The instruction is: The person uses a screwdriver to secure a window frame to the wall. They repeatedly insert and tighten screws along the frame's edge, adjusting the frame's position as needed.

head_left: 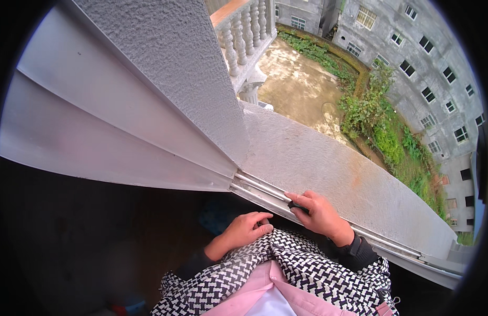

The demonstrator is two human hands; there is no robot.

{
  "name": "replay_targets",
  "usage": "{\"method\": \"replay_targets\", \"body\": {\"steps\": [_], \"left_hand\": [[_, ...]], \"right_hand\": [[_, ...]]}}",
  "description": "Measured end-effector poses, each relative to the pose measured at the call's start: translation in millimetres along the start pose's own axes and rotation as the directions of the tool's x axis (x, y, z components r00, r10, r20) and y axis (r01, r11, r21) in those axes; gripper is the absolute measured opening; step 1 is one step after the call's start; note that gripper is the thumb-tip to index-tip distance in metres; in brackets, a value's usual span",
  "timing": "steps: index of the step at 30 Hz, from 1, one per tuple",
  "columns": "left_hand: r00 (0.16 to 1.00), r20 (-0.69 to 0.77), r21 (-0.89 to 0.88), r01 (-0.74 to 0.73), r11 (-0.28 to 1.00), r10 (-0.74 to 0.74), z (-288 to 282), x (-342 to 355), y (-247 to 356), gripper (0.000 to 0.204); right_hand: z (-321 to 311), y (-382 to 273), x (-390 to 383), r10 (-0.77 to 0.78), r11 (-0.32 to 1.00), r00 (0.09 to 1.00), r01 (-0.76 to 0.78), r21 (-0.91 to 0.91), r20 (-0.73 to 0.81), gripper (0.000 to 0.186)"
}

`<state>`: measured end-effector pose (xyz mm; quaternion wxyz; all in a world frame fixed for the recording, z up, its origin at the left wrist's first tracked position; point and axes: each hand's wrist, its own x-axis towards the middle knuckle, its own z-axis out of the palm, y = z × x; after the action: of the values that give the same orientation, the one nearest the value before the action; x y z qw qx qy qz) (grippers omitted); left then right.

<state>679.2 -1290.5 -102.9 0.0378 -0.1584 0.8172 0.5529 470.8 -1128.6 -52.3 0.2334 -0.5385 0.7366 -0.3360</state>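
Observation:
My right hand [318, 215] is closed around a small dark object [298, 207], held at the window track [265, 185]. Most of that object is hidden by the fingers, and its kind does not show. The track is pale metal with parallel rails, running along the inner side of a rough grey sill [328, 152]. My left hand [245, 229] is near the track's inner edge, just in front of my patterned clothing. Its fingers are curled, with a dark patch between index finger and thumb that I cannot make out.
A pale window frame [122, 137] and a rough grey wall [175, 58] rise to the left. Beyond the sill is a drop to a concrete yard [296, 79] with plants [378, 116]. A balustrade [243, 34] stands outside. Grey buildings [412, 52] are farther off.

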Motion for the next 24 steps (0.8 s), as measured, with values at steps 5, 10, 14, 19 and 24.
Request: {"method": "replay_targets", "body": {"steps": [5, 10, 14, 19, 24], "left_hand": [[0.999, -0.027, 0.175, -0.015, 0.984, 0.02, 0.8, -18.2, -14.6, 0.04], [0.992, -0.085, 0.157, -0.078, 0.985, 0.092, 6.0, -30.3, -18.6, 0.036], [0.991, -0.083, 0.159, -0.088, 0.983, 0.102, 5.3, -34.7, -16.0, 0.033], [0.983, -0.133, 0.142, -0.104, 0.984, 0.123, 5.0, -39.8, -14.4, 0.026], [0.977, -0.142, 0.13, -0.141, 0.981, 0.16, 4.8, -43.5, -14.7, 0.025]], "right_hand": [[-1.1, -6.4, 30.3, -0.041, 0.976, 0.999, 0.046, -0.214, 0.027, 0.026], [-10.5, -25.5, 64.0, -0.087, 0.924, 0.989, 0.124, -0.361, 0.117, 0.025], [-17.5, -43.3, 76.8, -0.115, 0.891, 0.977, 0.182, -0.417, 0.18, 0.019], [-13.7, -60.9, 78.6, -0.017, 0.855, 0.977, 0.124, -0.504, 0.21, 0.013], [-13.9, -66.2, 86.2, -0.047, 0.845, 0.971, 0.164, -0.509, 0.234, 0.013]]}}
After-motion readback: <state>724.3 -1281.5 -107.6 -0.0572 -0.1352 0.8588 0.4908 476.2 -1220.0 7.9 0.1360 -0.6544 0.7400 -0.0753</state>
